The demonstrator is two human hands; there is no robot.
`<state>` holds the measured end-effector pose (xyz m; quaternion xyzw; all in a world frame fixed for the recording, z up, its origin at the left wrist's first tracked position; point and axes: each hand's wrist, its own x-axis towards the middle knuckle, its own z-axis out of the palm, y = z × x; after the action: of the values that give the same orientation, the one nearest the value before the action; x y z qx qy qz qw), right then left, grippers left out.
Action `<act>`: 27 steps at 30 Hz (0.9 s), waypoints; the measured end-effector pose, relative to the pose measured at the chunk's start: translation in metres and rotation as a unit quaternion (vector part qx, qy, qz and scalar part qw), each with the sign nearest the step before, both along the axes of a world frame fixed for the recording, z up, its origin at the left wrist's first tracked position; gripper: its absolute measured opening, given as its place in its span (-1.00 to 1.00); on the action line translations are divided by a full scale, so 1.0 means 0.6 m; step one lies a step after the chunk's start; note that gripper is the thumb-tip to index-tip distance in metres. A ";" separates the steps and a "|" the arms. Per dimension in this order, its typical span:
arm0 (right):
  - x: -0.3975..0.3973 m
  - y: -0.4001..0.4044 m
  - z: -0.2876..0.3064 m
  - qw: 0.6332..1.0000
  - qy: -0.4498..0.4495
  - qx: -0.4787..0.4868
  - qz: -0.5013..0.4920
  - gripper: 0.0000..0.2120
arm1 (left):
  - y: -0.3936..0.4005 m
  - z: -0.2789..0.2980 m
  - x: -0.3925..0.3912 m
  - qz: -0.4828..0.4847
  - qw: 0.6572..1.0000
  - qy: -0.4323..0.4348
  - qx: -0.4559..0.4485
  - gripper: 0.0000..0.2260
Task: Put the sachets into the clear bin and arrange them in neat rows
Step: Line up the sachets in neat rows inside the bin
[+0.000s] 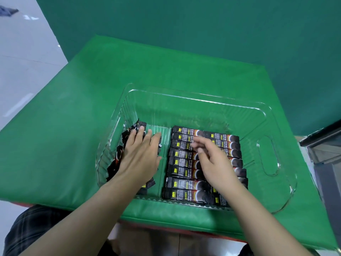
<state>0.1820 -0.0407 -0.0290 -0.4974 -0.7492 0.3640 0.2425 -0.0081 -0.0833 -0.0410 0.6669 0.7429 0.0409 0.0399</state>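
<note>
A clear plastic bin [265,115] stands on the green mat. Inside it, black coffee sachets lie flat in a neat row [184,163] through the middle and right. A loose, untidy pile of sachets [118,154] lies against the bin's left wall. My left hand [140,156] rests flat on that pile with straight fingers, covering most of it. Over the neat row, my right hand [212,159] hovers with loosely curled fingers and holds nothing that I can see. It hides part of the row.
The green mat [73,126] covers a table with a red front edge. A green backdrop rises behind it. A dark grey object [323,145] stands at the right edge. Pale floor shows at the left, and my lap is below.
</note>
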 end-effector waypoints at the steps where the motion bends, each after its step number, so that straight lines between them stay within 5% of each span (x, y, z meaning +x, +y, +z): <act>1: -0.004 -0.004 0.003 1.000 0.020 -0.015 -0.003 -0.70 | 0.000 0.000 0.000 -0.004 1.000 -0.001 -0.006 -0.40; 4: -0.005 -0.018 0.007 0.999 0.032 -0.037 0.017 -0.72 | -0.002 -0.001 0.000 -0.017 0.999 0.010 -0.028 -0.45; 9: 0.016 -0.027 0.009 0.981 -0.131 0.027 0.139 -0.67 | 0.000 0.006 -0.001 -0.042 0.993 0.068 -0.091 -0.47; 13: 0.026 -0.027 0.005 0.973 -0.167 0.044 0.152 -0.66 | 0.006 0.015 0.000 -0.057 0.983 0.111 -0.136 -0.45; 21: -0.042 -0.039 0.029 0.987 0.034 -0.103 0.115 -0.67 | 0.004 0.020 -0.004 -0.061 0.977 0.136 -0.151 -0.42; 24: -0.079 -0.044 0.028 0.952 0.146 -0.258 0.070 -0.40 | 0.001 0.021 -0.013 -0.060 0.986 0.097 -0.119 -0.45; 27: -0.100 -0.051 0.038 0.892 0.245 -0.375 0.061 -0.38 | -0.001 0.020 -0.017 -0.051 0.993 0.058 -0.094 -0.49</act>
<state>0.1221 -0.0710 -0.0060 -0.3999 -0.5026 0.7422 0.1912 -0.0186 -0.0840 -0.0289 0.6982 0.7098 -0.0704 0.0612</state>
